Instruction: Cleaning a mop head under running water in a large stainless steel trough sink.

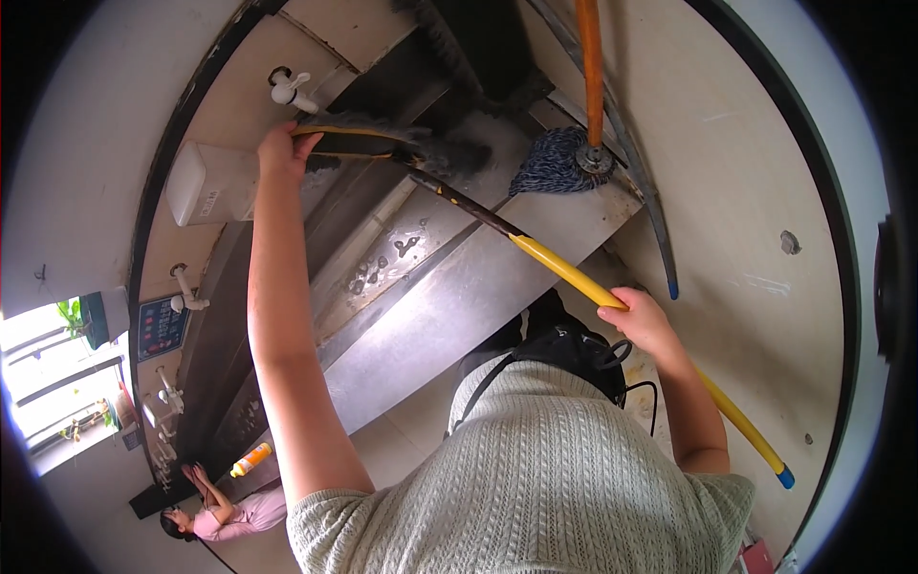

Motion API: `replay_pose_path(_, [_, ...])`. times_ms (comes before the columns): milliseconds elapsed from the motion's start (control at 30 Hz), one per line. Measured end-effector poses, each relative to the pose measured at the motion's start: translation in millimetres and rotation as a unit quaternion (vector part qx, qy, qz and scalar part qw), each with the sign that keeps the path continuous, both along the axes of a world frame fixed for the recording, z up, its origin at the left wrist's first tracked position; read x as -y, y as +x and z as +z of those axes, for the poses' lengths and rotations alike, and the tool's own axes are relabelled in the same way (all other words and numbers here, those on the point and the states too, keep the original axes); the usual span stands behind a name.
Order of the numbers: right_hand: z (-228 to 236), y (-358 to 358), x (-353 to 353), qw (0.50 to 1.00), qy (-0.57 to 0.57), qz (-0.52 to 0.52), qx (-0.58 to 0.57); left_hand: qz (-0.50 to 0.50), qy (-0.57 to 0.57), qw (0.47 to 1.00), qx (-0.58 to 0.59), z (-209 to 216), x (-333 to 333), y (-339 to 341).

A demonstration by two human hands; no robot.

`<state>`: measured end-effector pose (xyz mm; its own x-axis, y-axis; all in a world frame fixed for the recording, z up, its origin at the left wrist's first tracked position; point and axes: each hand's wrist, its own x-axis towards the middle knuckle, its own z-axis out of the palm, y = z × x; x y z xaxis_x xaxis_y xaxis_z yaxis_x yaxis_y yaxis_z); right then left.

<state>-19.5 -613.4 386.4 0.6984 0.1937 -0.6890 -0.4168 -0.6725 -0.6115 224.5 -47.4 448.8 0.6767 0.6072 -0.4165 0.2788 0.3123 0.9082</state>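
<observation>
Yellow-painted and dark: one long-handled brush [564, 268], held over the metal trough [449, 306], its handle crossing the front panel.

Head view, the only one:
- Brush end [354, 143]: dark, flat, yellow-edged, upper left, near a white tap [290, 90]. Dark fuzz on dark metal; where the bristles stop, and whether they touch the trough, you cannot be sure.
- Your left hand [282, 151]: thumb and fingers pinched on the outer tip of the brush end.
- Your right hand [639, 320]: closed round the yellow length of the handle.
- Handling, by judgement: light for its length, stiff in the shaft, softer at the fuzz; not fragile, though the paint may slip if wet. Your best hold is the yellow length, with a second grip on the firm edge of the brush end.
- Long axis: slanting from upper left to lower right. The brush end points left, bent slightly off the handle's line; the blue cap [786, 476] points down and right, past your right forearm.
- Adjacent item: one mop [559, 161], dark strands, orange pole, well apart from your left hand.
</observation>
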Motion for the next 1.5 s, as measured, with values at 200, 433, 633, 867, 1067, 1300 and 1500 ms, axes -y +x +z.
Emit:
replay_pose_path(200, [-2.8,-1.5,4.7,0.998,0.024,-0.031,-0.049,-0.011,0.01,1.0,0.02,0.4,16.7,-2.4])
replay_pose_path(433, [-4.5,-4.8,8.0,0.995,0.065,-0.057,-0.048,-0.032,0.012,0.999,0.026,0.1,16.3,-7.6])
replay_pose_path(633, [-8.9,-4.1,9.1,0.991,0.09,-0.069,-0.07,-0.046,0.01,0.998,0.05,0.1,20.4,-10.5])
replay_pose_path(867, [-12.3,-3.6,10.8,0.985,0.116,-0.06,-0.109,-0.08,0.014,0.995,0.06,-6.4,12.4,-9.6])
replay_pose_path(1067, [-7.5,-1.2,10.4,0.984,0.107,-0.066,-0.128,-0.096,0.022,0.993,0.058,-3.7,16.1,-9.3])
replay_pose_path(1300, [-11.5,0.2,12.3,0.982,0.112,-0.068,-0.139,-0.086,0.04,0.995,0.044,7.6,33.4,-12.9])
replay_pose_path(1500, [-24.0,-4.2,16.4,0.979,0.133,-0.067,-0.14,-0.074,0.051,0.995,0.045,6.9,34.6,-13.1])
